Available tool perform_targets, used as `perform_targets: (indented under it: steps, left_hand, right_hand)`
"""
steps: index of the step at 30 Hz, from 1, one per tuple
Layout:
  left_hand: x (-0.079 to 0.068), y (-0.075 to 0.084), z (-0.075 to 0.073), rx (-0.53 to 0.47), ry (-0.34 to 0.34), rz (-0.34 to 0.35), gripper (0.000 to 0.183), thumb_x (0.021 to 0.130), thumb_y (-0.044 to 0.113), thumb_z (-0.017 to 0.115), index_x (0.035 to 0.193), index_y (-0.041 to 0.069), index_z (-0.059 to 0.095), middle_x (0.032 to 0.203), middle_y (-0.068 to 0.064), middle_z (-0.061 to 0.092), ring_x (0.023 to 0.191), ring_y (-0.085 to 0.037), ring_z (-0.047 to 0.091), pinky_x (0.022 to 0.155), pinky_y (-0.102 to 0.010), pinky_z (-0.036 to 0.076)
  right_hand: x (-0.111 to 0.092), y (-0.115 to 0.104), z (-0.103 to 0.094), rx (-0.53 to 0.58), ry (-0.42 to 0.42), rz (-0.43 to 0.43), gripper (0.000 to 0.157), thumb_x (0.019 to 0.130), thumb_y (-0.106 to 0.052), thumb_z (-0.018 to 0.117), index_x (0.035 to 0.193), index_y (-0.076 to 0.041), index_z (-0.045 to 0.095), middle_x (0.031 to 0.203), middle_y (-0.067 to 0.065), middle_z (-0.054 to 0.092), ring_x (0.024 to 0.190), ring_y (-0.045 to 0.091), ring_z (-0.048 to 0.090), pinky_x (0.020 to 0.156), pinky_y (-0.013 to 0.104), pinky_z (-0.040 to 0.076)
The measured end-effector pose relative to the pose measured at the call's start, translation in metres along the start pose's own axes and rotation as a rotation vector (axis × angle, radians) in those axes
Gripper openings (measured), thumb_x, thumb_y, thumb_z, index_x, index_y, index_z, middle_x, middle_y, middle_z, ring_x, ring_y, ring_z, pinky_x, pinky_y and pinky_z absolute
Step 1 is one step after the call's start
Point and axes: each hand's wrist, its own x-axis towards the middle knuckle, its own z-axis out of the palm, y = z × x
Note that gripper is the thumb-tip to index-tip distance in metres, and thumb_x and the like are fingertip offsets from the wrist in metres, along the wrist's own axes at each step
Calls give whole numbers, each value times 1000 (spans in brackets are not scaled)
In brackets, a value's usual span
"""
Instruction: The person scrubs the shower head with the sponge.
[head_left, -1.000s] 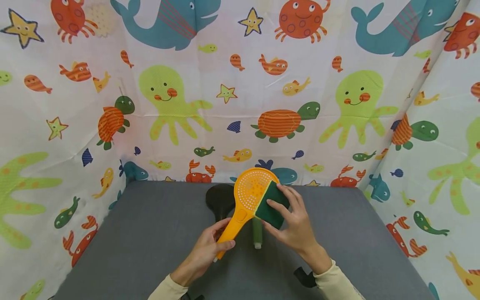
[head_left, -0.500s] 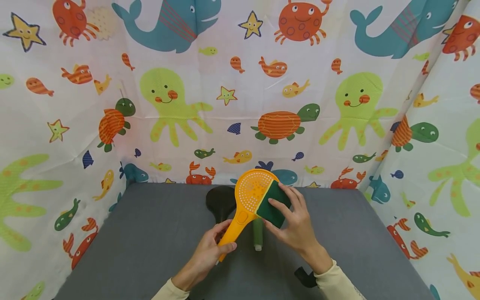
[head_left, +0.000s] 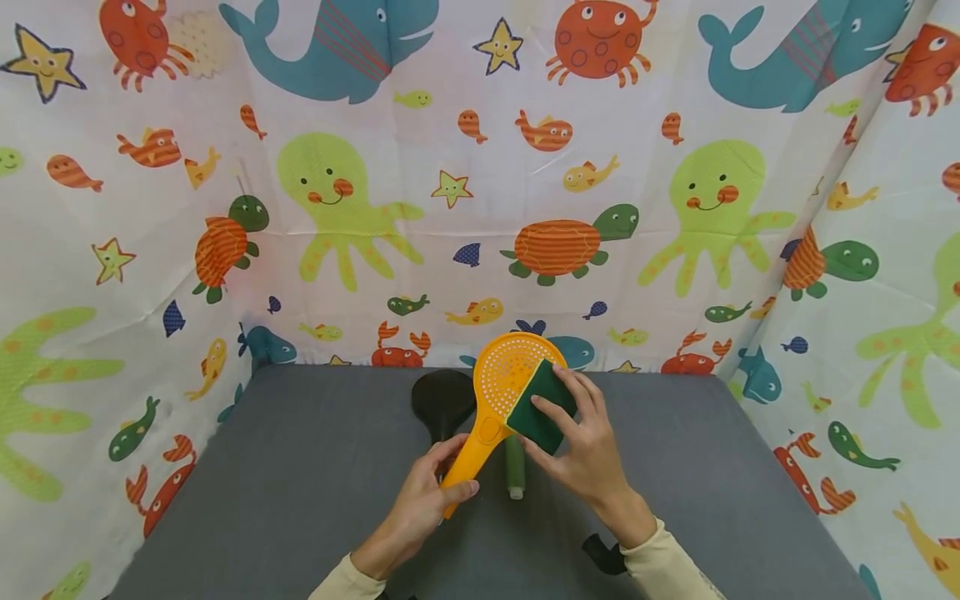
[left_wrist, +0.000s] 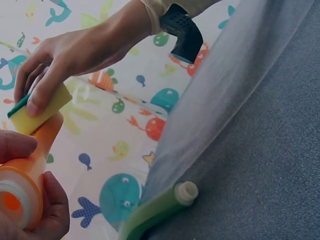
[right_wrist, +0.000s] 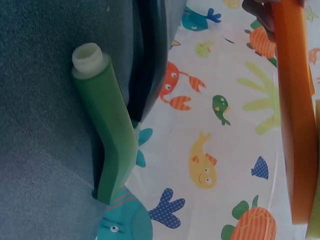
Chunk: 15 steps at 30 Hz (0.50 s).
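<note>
An orange shower head (head_left: pixel 504 367) with a perforated round face is held up above the grey table, tilted so the face points toward me. My left hand (head_left: pixel 420 500) grips its handle, whose hollow threaded end shows in the left wrist view. My right hand (head_left: pixel 592 458) pinches a sponge (head_left: pixel 542 417), dark green on one side and yellow on the other. The yellow side lies against the right part of the perforated face, covering some of its holes. Seen edge-on in the right wrist view, the orange shower head (right_wrist: pixel 296 125) has the sponge (right_wrist: pixel 316 210) along it.
Behind the left hand, a black shower head (head_left: pixel 441 404) lies on the grey table (head_left: pixel 315 483). A green shower head (right_wrist: pixel 110 130) lies beside it, its upper part hidden behind the orange one. A curtain (head_left: pixel 450 225) printed with sea animals hangs around the back and sides.
The orange shower head has shifted slightly right, while the sponge has moved slightly left across its face. Both hands keep their hold.
</note>
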Motion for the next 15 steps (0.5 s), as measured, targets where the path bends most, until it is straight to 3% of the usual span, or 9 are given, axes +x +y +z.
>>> perform_targets:
  steps: [15]
  left_hand:
    - [-1, 0, -3, 54, 12, -20, 61, 82, 9, 76, 138, 4, 53, 123, -13, 55, 101, -23, 51, 90, -34, 43]
  right_hand:
    - [4, 9, 0, -22, -25, -38, 52, 91, -59, 55, 116, -16, 70, 146, 20, 48, 129, 41, 42, 91, 59, 49]
